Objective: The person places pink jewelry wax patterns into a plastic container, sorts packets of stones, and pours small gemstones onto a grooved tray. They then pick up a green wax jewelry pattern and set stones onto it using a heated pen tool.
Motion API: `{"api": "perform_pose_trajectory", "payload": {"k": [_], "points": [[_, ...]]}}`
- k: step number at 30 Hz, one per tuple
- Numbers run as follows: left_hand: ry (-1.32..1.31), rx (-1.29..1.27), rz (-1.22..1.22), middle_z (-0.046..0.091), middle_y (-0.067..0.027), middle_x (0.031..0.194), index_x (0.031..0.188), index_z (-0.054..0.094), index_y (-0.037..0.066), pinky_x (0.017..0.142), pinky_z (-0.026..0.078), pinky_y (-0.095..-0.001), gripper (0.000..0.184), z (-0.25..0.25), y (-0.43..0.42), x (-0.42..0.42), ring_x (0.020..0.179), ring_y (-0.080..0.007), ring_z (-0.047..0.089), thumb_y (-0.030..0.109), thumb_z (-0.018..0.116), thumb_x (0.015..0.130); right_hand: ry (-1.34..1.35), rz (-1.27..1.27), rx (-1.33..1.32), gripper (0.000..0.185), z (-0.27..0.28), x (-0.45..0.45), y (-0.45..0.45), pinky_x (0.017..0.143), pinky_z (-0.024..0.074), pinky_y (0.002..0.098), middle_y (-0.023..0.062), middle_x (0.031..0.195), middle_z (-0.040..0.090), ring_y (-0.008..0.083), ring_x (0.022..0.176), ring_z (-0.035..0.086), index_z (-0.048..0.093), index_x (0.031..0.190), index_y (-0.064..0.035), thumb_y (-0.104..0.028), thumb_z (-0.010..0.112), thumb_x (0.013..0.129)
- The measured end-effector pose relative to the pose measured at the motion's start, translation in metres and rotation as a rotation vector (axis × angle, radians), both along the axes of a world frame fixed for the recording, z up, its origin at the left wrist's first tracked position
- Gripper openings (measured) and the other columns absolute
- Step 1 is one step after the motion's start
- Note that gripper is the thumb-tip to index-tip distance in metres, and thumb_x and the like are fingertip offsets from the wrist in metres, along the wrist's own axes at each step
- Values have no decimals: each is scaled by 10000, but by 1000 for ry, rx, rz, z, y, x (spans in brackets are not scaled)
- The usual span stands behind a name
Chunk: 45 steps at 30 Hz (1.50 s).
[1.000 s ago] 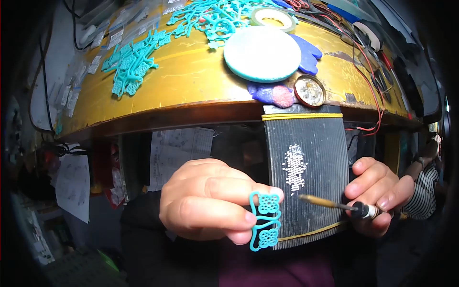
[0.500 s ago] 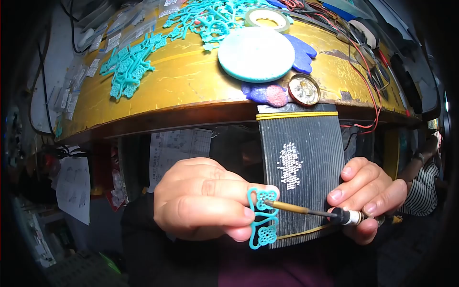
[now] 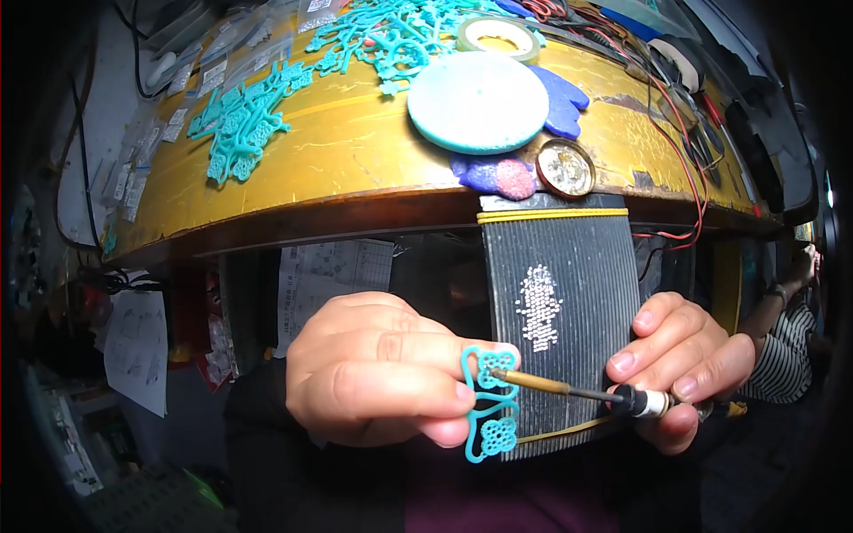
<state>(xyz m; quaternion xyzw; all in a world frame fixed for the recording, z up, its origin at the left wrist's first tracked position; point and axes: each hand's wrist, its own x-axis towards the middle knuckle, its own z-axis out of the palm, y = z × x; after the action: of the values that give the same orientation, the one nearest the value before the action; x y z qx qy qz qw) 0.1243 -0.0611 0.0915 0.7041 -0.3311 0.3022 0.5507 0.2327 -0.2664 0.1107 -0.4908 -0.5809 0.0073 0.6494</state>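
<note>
My left hand (image 3: 382, 373) pinches a teal openwork wax piece (image 3: 494, 437) between thumb and fingers, holding it over the lower left edge of a black ribbed board. In my right hand (image 3: 684, 369) is a wax pen (image 3: 586, 393) with a brown shaft and black-and-white collar. Its tip meets the upper flower-like cluster of the wax piece; the exact contact is too small to make out. The ribbed board (image 3: 586, 293) carries a patch of tiny white stones (image 3: 538, 311) and yellow rubber bands (image 3: 551, 215). My right fingers rest along the board's right edge.
On the yellow bench (image 3: 346, 160) lie a round pale-teal disc (image 3: 480, 102), blue putty (image 3: 480, 173), a small round tin (image 3: 565, 169), a tape roll (image 3: 498, 40) and teal wax pieces (image 3: 240, 124). Red wires (image 3: 680, 133) trail at right. Another person's arm (image 3: 782, 293) shows far right.
Almost nothing differs. The wax piece and the view have shifted very slightly; the pen tip stays at the upper cluster.
</note>
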Motion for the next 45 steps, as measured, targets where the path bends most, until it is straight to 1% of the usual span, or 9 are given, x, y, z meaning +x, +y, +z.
{"api": "perform_pose_trajectory", "payload": {"k": [23, 33, 39, 45], "points": [[14, -2, 16, 591, -205, 747, 846, 454, -15, 478, 506, -259, 251, 0, 0, -2, 681, -244, 628, 182, 597, 786, -14, -20, -9, 208, 1, -1, 0, 745, 403, 304, 33, 596, 579, 161, 633, 582, 394, 825, -86, -215, 557, 805], [30, 9, -2, 589, -245, 795, 861, 453, -21, 507, 508, -269, 249, 0, 1, -3, 689, -249, 627, 173, 594, 791, -44, -3, -26, 198, 2, 1, 0, 745, 404, 305, 29, 590, 577, 163, 630, 583, 399, 832, -84, -202, 555, 803], [39, 8, -14, 593, -240, 797, 866, 451, -19, 510, 508, -274, 254, 1, 1, -3, 692, -243, 628, 176, 595, 791, 16, -15, 43, 218, -6, -3, 1, 774, 395, 318, 22, 585, 573, 163, 654, 580, 384, 853, -86, -237, 538, 822], [40, -21, -11, 591, -248, 809, 866, 456, -18, 502, 505, -275, 246, -1, 0, -3, 686, -239, 628, 174, 592, 793, 37, 10, 20, 224, -4, -1, -1, 794, 388, 325, 22, 596, 572, 169, 655, 575, 376, 855, -90, -252, 528, 831]]}}
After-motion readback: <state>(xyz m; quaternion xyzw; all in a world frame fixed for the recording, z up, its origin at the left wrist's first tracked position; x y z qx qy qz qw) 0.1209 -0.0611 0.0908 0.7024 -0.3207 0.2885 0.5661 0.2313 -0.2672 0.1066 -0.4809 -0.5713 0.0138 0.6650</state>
